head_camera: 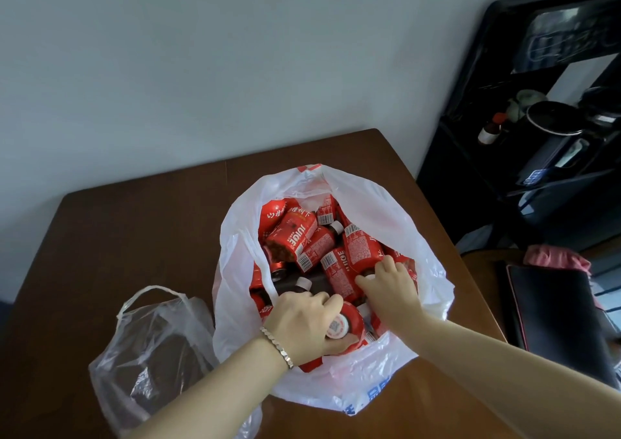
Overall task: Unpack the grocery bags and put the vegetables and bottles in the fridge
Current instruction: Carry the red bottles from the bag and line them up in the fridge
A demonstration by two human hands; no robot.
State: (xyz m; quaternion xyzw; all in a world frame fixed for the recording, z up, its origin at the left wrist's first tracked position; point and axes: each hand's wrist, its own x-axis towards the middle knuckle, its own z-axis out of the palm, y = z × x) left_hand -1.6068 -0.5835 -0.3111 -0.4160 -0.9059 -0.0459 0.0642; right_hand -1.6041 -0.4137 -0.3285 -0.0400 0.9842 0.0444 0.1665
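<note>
at the far left a clear plastic bag [151, 348] lies crumpled on the brown desk [134, 230], its knotted handle loop standing up, touching the side of the big bag next to it. the dark wood shows through its film.

the left grip [302, 324], with a silver bracelet [277, 346] on the wrist, reaches into the mouth of the white grocery bag [379, 203]. its fingers and thumb are curled round the qr-cap bottle [337, 326], clasping it near the top. this bottle points its white cap at the camera, a printed square code on the cap, red wrap round the shoulder.

the white grocery bag stands open in the middle of the desk, with red print at its far rim and blue print on its near side. inside lies a heap of juice bottles [295, 237], tumbled in all directions: small, dark liquid, white caps, red labels with white lettering, the word "juice" and barcodes.

the right grip [391, 290] is also inside the bag, at its right side, fingers bent over the neck end of the barcode bottle [361, 250], grasping it there. that bottle lies slanted on top of the heap, its label dense with small white text.

right of the desk stands a black rack [504, 136] holding a dark kettle [551, 119] and a small brown jar [489, 132] with an orange lid. nearer, a black case [554, 304] lies flat with a pink cloth [554, 258] at its far end.
</note>
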